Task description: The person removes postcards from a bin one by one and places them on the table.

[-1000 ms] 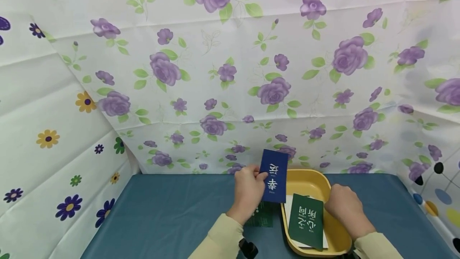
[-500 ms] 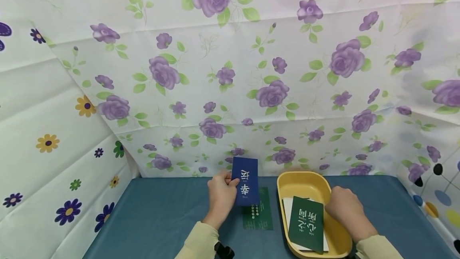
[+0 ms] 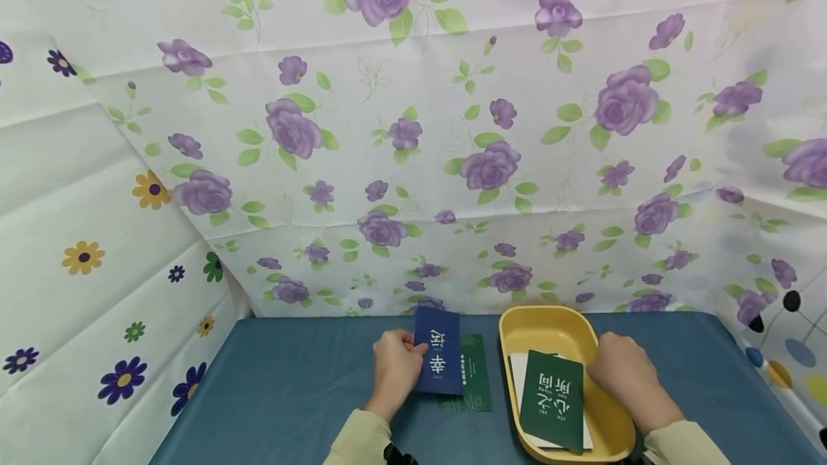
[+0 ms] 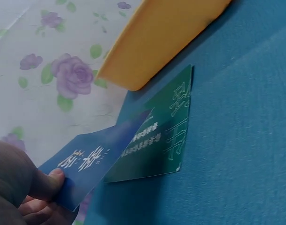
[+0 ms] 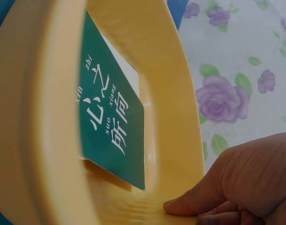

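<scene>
My left hand pinches a blue card with white characters between thumb and fingers. The left wrist view shows this blue card tilted over a green card that lies on the table, partly covering it. My right hand grips the right rim of a yellow plastic tray. In the right wrist view the thumb lies inside the tray wall, with the other fingers outside. Inside the tray, another green card with white characters rests on a white card, mostly hidden beneath it.
A blue-green cloth covers the table. Behind it hangs a white curtain with purple roses, meeting the table's back edge. Another flowered sheet stands at the left, and a dotted one at the right.
My left hand has carried the blue card leftward from beside the tray, then lowered it over the green card on the table. The right hand has stayed at the tray's rim.
</scene>
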`<state>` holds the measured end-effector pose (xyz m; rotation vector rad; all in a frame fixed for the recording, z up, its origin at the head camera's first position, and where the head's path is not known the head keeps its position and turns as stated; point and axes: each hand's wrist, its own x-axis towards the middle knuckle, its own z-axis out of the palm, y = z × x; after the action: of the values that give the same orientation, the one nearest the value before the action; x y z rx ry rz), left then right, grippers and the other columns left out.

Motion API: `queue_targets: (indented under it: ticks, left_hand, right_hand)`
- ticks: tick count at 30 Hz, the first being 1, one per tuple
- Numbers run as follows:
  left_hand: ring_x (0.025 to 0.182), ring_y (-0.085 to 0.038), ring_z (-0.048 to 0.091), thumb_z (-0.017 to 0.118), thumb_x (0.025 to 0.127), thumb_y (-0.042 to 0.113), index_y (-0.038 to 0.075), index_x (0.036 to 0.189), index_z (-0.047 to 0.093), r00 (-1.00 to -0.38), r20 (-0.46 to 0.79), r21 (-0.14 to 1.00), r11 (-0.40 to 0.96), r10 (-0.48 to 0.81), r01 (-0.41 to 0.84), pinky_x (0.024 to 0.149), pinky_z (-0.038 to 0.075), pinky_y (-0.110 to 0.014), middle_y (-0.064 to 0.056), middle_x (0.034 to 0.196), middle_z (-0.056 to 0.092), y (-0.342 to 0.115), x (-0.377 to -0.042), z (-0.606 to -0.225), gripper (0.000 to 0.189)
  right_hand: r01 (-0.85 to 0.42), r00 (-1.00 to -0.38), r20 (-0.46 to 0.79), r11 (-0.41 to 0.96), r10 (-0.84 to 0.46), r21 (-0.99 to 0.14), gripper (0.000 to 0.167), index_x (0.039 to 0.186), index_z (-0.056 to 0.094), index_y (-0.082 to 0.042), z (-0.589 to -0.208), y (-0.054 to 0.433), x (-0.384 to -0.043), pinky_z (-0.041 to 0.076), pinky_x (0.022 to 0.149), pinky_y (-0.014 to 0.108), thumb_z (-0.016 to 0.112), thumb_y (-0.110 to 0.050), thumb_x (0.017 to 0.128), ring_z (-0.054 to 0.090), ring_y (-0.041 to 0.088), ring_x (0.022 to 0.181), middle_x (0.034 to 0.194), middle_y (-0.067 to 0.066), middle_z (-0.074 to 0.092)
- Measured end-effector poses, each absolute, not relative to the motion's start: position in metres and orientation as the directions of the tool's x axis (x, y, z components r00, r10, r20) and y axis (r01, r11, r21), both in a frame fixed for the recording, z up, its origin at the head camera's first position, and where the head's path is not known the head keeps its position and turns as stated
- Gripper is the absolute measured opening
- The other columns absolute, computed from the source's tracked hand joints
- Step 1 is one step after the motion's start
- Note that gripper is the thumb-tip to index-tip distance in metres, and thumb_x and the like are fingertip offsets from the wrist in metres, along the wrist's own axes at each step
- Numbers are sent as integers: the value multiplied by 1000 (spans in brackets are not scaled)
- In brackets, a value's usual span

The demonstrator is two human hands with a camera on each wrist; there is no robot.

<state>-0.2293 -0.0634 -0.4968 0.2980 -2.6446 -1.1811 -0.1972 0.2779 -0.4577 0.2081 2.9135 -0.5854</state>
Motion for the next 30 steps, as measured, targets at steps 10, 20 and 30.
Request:
queue_targets:
  ticks: [10,20,30]
  left_hand:
    - [64,-12,58,79,74,18,11,77,69,-957,54,727,668,-286,-159,54,46,-29,1,67,61,-58,-229,-508,13]
    - [47,-12,20,78,75,15,18,53,32,-959,50,720,675,-279,-159,45,18,-28,7,53,20,-55,-228,-520,51]
    - [50,-12,8,77,75,14,20,56,20,-965,68,705,696,-255,-134,46,10,-28,6,57,9,-56,-226,-522,60]
  right_hand:
    - [179,-972,-210,906,104,-384,8,77,58,2,-457,276,-199,39,47,32,53,-4,78,51,21,53,62,9,54]
    - [198,-967,-227,896,113,-398,8,77,59,4,-462,276,-201,40,45,30,54,-3,77,53,20,51,60,9,56]
    - [218,-963,-236,891,130,-399,10,79,59,5,-461,277,-201,39,44,30,53,-3,77,53,21,51,61,10,56]
